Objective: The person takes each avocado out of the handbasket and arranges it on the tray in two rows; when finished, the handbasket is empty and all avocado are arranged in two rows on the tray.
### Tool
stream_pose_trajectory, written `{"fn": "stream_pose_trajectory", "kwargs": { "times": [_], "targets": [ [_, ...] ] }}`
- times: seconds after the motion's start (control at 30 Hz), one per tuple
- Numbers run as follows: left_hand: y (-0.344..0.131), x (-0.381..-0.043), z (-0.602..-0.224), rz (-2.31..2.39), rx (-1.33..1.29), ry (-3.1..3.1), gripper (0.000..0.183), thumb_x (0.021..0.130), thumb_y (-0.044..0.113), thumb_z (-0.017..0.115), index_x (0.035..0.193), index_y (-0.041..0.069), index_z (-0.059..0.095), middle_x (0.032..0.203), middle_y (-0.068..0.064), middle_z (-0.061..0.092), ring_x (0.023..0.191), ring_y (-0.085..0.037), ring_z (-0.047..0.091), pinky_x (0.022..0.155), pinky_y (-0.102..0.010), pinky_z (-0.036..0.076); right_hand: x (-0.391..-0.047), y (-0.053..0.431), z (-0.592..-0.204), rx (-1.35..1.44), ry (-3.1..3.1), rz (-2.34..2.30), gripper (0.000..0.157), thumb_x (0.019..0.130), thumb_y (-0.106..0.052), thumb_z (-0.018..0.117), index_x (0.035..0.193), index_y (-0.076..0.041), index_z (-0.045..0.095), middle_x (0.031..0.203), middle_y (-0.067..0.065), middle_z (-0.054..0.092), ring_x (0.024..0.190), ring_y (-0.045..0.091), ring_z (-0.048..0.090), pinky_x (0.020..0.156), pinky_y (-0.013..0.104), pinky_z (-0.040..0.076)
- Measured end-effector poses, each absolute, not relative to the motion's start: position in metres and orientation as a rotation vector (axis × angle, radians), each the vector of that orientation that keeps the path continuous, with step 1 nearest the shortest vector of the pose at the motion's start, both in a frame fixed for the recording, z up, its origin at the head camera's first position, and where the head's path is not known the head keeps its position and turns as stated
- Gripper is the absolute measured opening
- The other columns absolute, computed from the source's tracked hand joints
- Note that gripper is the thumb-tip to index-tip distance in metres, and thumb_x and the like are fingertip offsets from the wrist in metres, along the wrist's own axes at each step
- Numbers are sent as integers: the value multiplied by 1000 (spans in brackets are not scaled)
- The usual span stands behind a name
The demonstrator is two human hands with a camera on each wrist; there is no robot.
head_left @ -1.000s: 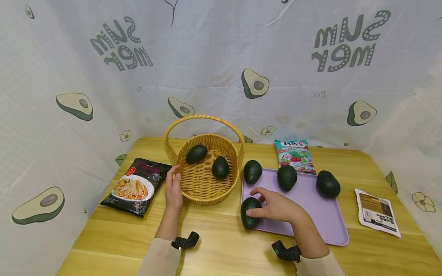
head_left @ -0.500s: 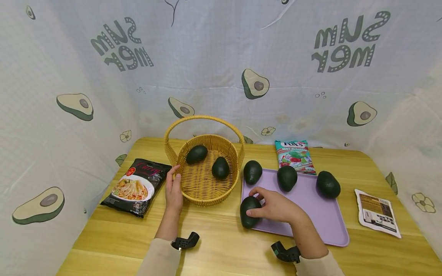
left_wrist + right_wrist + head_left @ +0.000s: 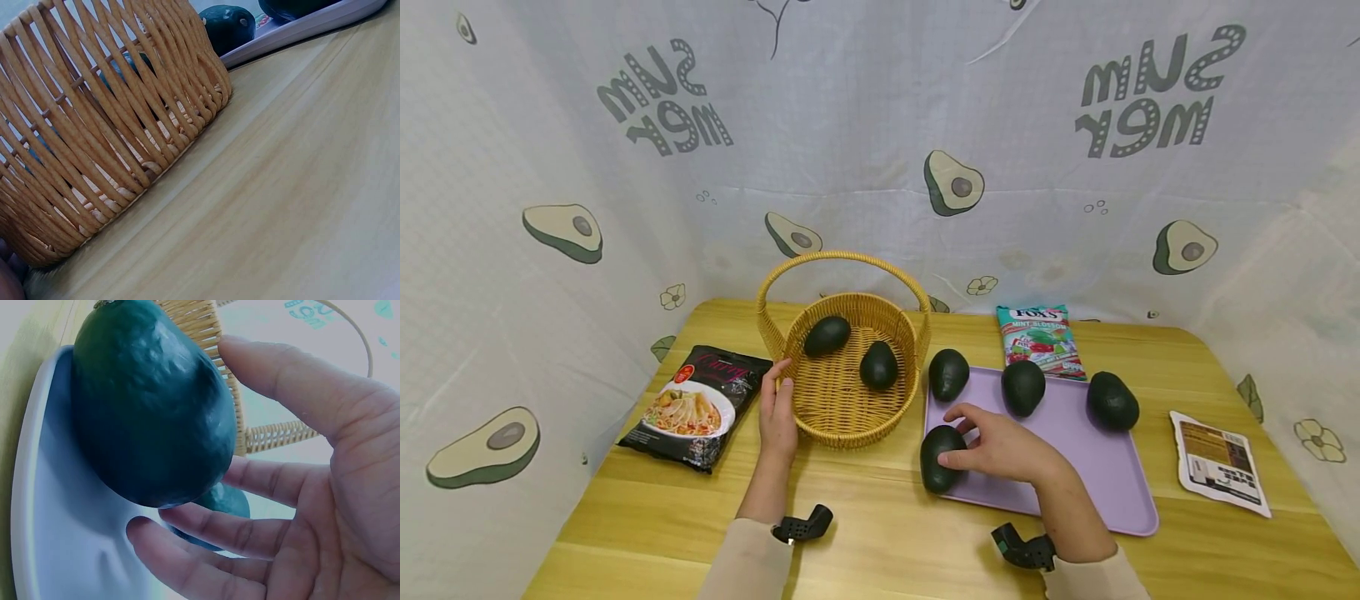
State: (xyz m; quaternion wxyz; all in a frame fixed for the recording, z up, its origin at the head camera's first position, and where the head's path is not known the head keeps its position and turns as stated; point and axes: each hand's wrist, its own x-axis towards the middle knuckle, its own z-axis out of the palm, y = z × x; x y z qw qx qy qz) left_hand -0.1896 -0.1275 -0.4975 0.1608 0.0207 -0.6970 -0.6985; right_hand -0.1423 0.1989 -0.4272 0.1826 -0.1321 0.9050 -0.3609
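My right hand pinches a dark green avocado between thumb and fingertips, over the near-left corner of the lilac tray. In the right wrist view the thumb lies along one side of this avocado and fingertips meet its lower end. My left hand rests with extended fingers against the left side of the wicker basket, which has a tall arched handle. Inside the basket lie two avocados, one at the back left and another avocado at the right. The left wrist view shows mostly basket wall.
Along the tray's far side are three avocados: left, middle and right. Behind them lies a Fox's candy bag. A black noodle packet lies left of the basket, a white-and-brown packet right of the tray.
The avocado in my right hand has shifted very slightly away from me, toward the tray's far side. My left hand and the basket stay where they were.
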Motion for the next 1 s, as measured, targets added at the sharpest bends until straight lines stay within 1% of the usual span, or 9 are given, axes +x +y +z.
{"fn": "stream_pose_trajectory", "kwargs": {
  "times": [0.17, 0.43, 0.6, 0.83, 1.0],
  "targets": [
    [-128, -190, -498, -1999, 58, -1978, 40, 110, 17, 36, 145, 2, 46, 158, -16, 41, 155, -30, 24, 125, -53, 17, -142, 199, -426, -363, 2541, -1052, 52, 82, -37, 84, 125, -17, 62, 114, 10, 70, 92, 19, 63, 72, 33, 50],
    [-128, -189, -498, -2005, 41, -1979, 40, 110, 17, 36, 145, 1, 45, 159, -17, 39, 156, -32, 21, 126, -56, 15, -143, 198, -427, -357, 2535, -1060, 49, 81, -36, 85, 121, -19, 63, 115, 10, 69, 94, 21, 61, 75, 33, 48],
    [-127, -189, -497, -2000, 35, -1978, 40, 109, 16, 36, 145, 1, 46, 159, -17, 39, 156, -33, 22, 125, -56, 15, -142, 198, -425, -359, 2532, -1053, 50, 81, -35, 85, 122, -18, 63, 117, 11, 68, 95, 21, 62, 76, 34, 49],
    [-128, -189, -498, -2000, 38, -1980, 40, 109, 15, 36, 145, 0, 45, 160, -17, 38, 156, -34, 21, 125, -57, 15, -141, 197, -424, -366, 2520, -1051, 58, 82, -36, 84, 131, -15, 61, 120, 11, 69, 99, 23, 63, 77, 36, 50],
    [-128, -190, -498, -1992, 44, -1986, 39, 109, 16, 36, 145, 2, 46, 159, -17, 39, 155, -33, 23, 125, -56, 17, -143, 198, -425, -396, 2528, -1087, 56, 86, -36, 82, 132, -12, 60, 123, 15, 68, 106, 28, 65, 80, 38, 53]
  ]
}}
